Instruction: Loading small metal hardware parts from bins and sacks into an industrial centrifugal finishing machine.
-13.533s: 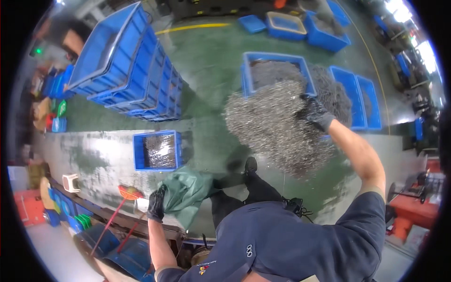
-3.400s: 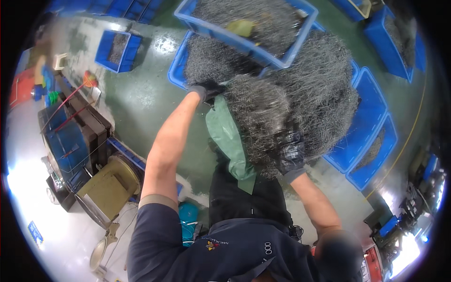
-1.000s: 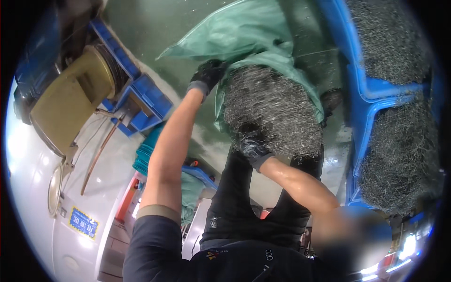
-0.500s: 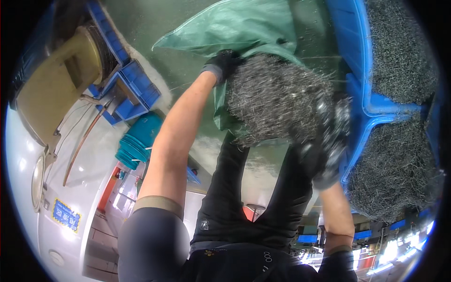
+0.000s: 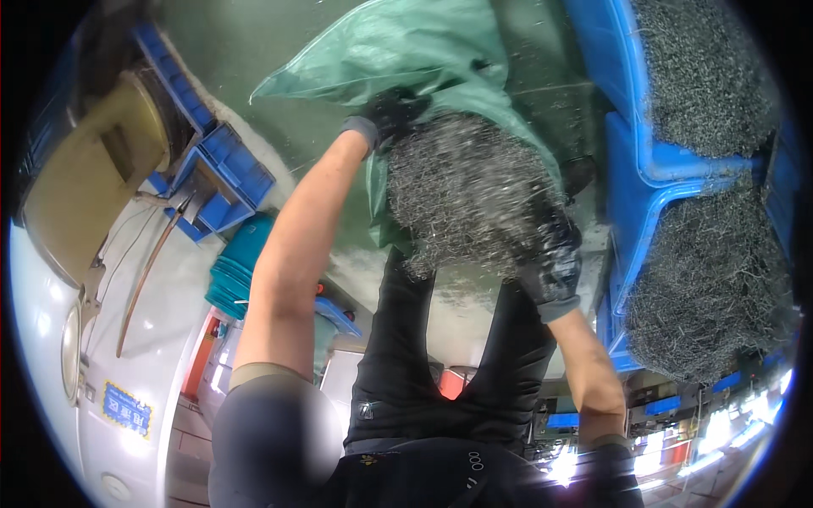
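Observation:
A heap of tangled grey metal shavings (image 5: 466, 186) fills the mouth of a green woven sack (image 5: 415, 46) in front of my legs. My left hand (image 5: 391, 114), in a black glove, is closed on the sack's rim at the heap's far left. At the heap's near right side, my right hand (image 5: 550, 262), gloved in black with a grey cuff, presses against the shavings. Its fingers are partly hidden by the heap and smeared by motion, so their grip cannot be made out. Part of the heap is blurred too.
Blue bins (image 5: 648, 165) full of metal shavings stand close on my right. To the left are a blue crate (image 5: 241, 165), a wooden-handled tool (image 5: 146, 292), stacked teal buckets (image 5: 235, 271) and a beige lid-like panel (image 5: 80, 190). Scraps lie on the green floor (image 5: 262, 34).
My right hand has moved left, from beside the blue bins to the heap's side, bringing shavings toward the sack. My left hand stays on the rim. The whole view has shifted slightly.

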`<state>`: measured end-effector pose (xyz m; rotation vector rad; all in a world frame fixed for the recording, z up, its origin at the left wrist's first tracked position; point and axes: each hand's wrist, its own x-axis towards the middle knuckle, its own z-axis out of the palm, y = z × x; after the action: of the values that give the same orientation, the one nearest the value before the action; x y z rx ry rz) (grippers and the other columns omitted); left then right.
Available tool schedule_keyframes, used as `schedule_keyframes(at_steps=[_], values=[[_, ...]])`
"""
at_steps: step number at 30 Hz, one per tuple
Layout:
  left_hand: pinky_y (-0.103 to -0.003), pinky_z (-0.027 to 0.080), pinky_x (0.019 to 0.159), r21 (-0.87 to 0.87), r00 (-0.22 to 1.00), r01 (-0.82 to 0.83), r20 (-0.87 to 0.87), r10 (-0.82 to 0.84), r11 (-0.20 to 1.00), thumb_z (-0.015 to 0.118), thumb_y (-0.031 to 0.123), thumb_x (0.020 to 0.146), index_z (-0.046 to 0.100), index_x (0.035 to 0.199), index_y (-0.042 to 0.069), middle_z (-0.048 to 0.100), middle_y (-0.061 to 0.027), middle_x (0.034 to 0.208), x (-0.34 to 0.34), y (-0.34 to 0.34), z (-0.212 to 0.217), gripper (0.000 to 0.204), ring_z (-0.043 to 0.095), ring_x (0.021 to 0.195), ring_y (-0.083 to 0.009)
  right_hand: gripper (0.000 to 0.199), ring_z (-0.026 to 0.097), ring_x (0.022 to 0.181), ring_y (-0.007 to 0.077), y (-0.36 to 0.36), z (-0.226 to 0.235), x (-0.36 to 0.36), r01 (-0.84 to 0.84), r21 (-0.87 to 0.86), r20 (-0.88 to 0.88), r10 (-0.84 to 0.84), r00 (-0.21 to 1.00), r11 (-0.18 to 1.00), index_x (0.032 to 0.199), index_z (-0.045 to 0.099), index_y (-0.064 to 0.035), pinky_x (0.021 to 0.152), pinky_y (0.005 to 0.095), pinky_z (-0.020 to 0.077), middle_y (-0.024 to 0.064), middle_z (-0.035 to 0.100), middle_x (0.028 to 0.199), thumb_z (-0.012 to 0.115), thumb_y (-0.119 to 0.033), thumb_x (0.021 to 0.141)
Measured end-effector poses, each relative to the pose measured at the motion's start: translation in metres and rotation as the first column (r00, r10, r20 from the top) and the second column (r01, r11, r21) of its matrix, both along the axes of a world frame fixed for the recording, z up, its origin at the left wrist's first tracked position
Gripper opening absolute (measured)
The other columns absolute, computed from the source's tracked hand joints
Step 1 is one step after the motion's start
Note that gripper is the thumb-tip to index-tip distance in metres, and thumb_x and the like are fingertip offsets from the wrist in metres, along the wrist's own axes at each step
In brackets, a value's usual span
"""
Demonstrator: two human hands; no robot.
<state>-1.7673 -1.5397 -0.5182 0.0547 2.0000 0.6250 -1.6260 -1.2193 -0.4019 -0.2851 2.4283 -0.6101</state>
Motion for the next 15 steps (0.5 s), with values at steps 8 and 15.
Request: schedule_keyframes(at_steps=[8,15], values=[[-0.042,0.034,0.109,0.114,0.915,0.342,-0.267,-0.303,0.933,0.064,0.059,0.078,0.048,0.138,0.018,0.050,-0.0156,0.137,-0.013,0.075,-0.047,0.074,0.045,0.129,-0.0343,0.066,0.046,0.121,0.0356,-0.021,0.018,-0.001,-0.051,0.113,0.066,0.043,0.997,0.992,0.143,0.036,-0.0039,0.101,0.0494,0.0365,0.0192,0.046,0.137,0.053,-0.034,0.086],[-0.040,0.044,0.099,-0.058,0.664,0.742,0.199,-0.721,0.667,0.071,0.030,0.078,0.056,0.130,0.012,0.057,-0.0135,0.130,-0.062,0.171,-0.033,0.057,0.056,0.116,-0.0283,0.042,0.052,0.114,0.0365,-0.008,-0.002,-0.013,0.097,-0.207,-0.040,-0.107,0.993,0.974,0.131,0.052,-0.0066,0.100,0.0507,0.0391,0.0188,0.054,0.129,0.048,-0.021,0.092]])
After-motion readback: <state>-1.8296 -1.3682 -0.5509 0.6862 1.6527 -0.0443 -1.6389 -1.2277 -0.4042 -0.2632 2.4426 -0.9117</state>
